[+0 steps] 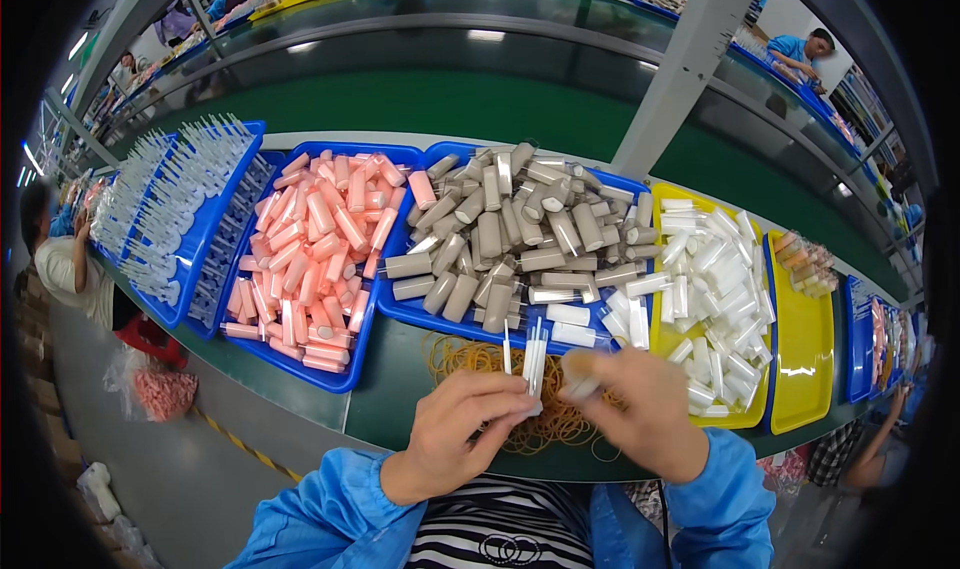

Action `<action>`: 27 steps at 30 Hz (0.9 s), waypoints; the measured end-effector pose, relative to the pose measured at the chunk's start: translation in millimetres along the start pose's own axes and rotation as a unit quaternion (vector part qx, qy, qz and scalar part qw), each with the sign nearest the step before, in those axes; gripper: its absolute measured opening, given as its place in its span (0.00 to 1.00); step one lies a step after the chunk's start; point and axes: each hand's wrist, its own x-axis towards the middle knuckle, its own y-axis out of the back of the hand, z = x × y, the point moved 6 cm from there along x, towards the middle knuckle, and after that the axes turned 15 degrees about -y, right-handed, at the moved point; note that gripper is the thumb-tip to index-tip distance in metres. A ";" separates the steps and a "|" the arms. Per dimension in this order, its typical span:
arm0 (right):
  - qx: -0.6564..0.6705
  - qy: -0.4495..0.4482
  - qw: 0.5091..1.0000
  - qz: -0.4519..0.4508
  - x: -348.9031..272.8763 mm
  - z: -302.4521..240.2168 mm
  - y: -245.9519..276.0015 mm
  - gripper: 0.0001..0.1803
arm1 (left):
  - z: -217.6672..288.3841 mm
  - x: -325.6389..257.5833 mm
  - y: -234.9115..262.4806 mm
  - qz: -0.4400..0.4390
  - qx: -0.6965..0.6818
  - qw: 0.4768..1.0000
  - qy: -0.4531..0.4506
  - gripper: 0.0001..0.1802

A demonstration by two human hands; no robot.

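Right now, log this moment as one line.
left hand: holding pale upright sticks | right hand: holding blurred beige piece | beneath: rubber bands | beyond: grey cylinders in blue tray

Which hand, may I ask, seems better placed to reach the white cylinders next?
Probably the right hand: though apparently holding a blurred piece, it's closer to the white cylinders; the left hand holds thin sticks.

Left hand (460,432) curled; right hand (650,412) blurred

Blue sleeves (315,504) | cuffs (375,481) seemingly elastic | black-and-white striped top (490,521), linked-ring motif (510,549) | hands (465,424) bare
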 end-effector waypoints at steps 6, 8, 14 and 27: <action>0.570 -0.234 0.787 -0.006 17.3 52.5 -7.3 0.18 | 17.6 -1.1 -11.0 -0.089 -0.054 0.993 -0.051 0.16; 0.587 -0.234 0.775 -0.002 14.5 48.7 -11.5 0.20 | 20.8 0.0 -13.2 -0.094 -0.052 0.993 -0.056 0.16; 0.558 -0.222 0.799 -0.022 9.1 51.1 -9.5 0.22 | 24.0 1.6 -16.9 -0.096 -0.059 0.992 -0.053 0.16; 0.527 -0.087 0.845 0.029 -29.1 12.3 -41.6 0.25 | 11.6 -7.9 -4.4 0.037 -0.038 0.998 -0.042 0.21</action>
